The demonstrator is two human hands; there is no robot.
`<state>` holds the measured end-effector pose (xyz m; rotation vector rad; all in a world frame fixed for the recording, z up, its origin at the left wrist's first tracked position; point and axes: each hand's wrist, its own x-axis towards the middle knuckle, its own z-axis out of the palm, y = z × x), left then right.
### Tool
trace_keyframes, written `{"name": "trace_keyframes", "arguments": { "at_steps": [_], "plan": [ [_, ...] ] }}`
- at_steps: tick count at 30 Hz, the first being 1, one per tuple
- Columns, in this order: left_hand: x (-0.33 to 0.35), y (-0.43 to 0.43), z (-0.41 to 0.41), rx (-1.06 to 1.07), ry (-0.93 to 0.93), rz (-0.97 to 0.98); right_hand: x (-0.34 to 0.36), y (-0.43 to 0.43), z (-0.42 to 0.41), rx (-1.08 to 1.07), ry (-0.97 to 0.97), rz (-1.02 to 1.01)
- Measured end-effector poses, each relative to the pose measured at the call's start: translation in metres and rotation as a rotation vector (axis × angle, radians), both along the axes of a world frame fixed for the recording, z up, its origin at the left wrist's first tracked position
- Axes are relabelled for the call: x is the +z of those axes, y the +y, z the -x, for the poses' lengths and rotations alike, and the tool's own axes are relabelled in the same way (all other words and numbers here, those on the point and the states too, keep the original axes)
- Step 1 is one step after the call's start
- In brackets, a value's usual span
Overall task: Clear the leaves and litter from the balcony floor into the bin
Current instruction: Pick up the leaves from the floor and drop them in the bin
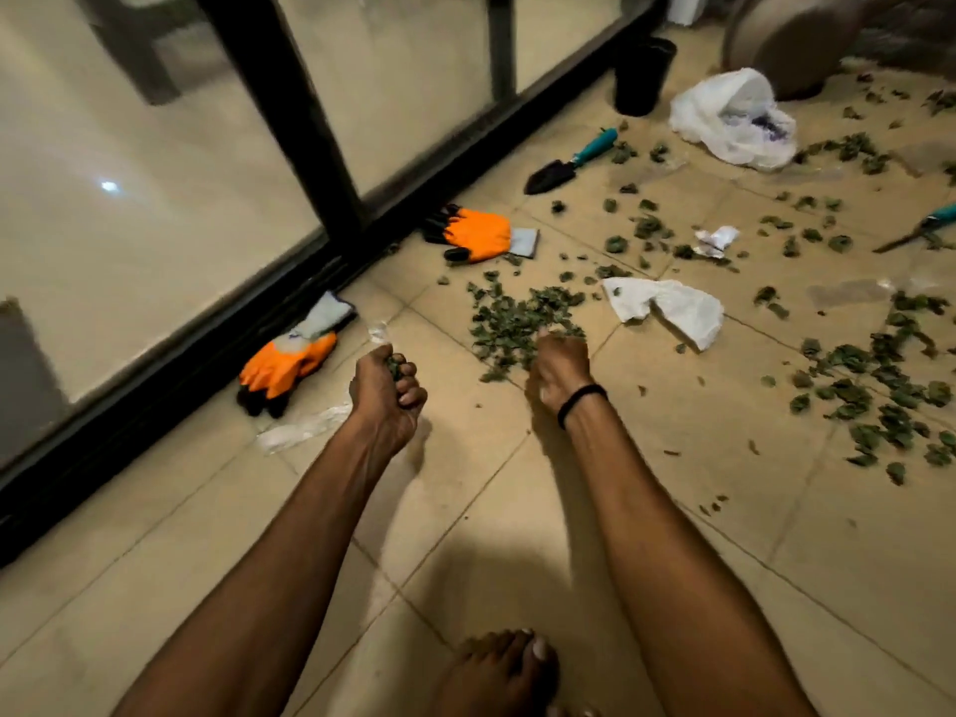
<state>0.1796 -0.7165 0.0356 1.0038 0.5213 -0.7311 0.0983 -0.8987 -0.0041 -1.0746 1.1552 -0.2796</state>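
1. The left hand (385,390) is a tight fist round a clump of small green leaves (396,365), held left of the heap over the beige tiled floor (465,509).
2. The right hand (558,370) is at the near edge of the heap of green leaves (517,323). Its fingertips are buried among them, so I cannot tell how far it is curled.
3. The heap lies mid-floor, a little longer from far to near than across. Loose scattered leaves (879,406) spread to its right.
4. A crumpled white plastic sheet (667,307) lies just right of the heap, its long axis running far-left to near-right.
5. A white plastic bag (724,116) sits far right, its open mouth turned to the near right.
6. 2 orange-and-black work gloves (287,364) (476,232) lie along the black-framed glass door (289,126) on the left.
7. Beyond them is a teal-handled black trowel (569,163), its blade pointing near-left.
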Motion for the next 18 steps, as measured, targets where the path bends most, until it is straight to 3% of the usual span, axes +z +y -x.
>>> {"name": "trace_keyframes", "arguments": {
  "at_steps": [2, 6, 12, 18],
  "plan": [
    [0.011, 0.028, -0.011, 0.053, -0.046, -0.030, 0.020, 0.038, -0.029, 0.014, -0.153, -0.121],
    [0.036, 0.097, -0.030, 0.221, -0.128, -0.104, 0.059, 0.123, -0.084, 0.269, -0.323, -0.200],
    [0.096, 0.222, -0.047, 0.508, -0.239, -0.130, 0.135, 0.264, -0.122, 0.699, -0.337, -0.129],
    [0.141, 0.368, -0.041, 0.765, -0.367, -0.130, 0.202, 0.431, -0.141, 1.110, -0.339, -0.242]
  ]
}}
